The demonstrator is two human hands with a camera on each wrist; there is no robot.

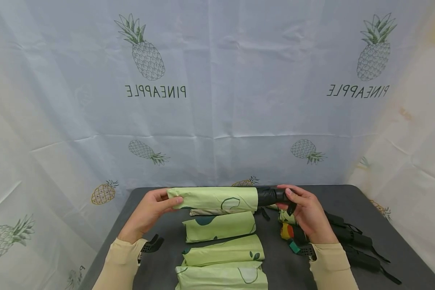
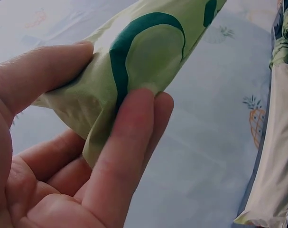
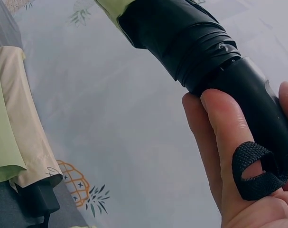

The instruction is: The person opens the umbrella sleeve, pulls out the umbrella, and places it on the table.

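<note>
A black folding umbrella (image 3: 253,95) lies level above the far part of the table, mostly inside a light green umbrella sleeve (image 1: 210,198) with a dark green avocado-like print. My left hand (image 1: 150,211) pinches the sleeve's left end between thumb and fingers; in the left wrist view the fabric (image 2: 101,99) there is creased and tapering. At the other end, my right hand (image 1: 308,211) holds the umbrella's bare black handle. A wrist strap (image 3: 250,183) hangs in a loop over those fingers. How far the umbrella reaches inside the sleeve is hidden.
Several green-sleeved bundles (image 1: 219,227) lie in a column on the dark table (image 1: 152,270), with a beige-sleeved umbrella (image 3: 27,118) behind them. Black umbrellas (image 1: 362,257) with straps lie at the right, near a small yellow-and-red thing (image 1: 286,230). A pineapple-print curtain (image 1: 214,112) surrounds the table.
</note>
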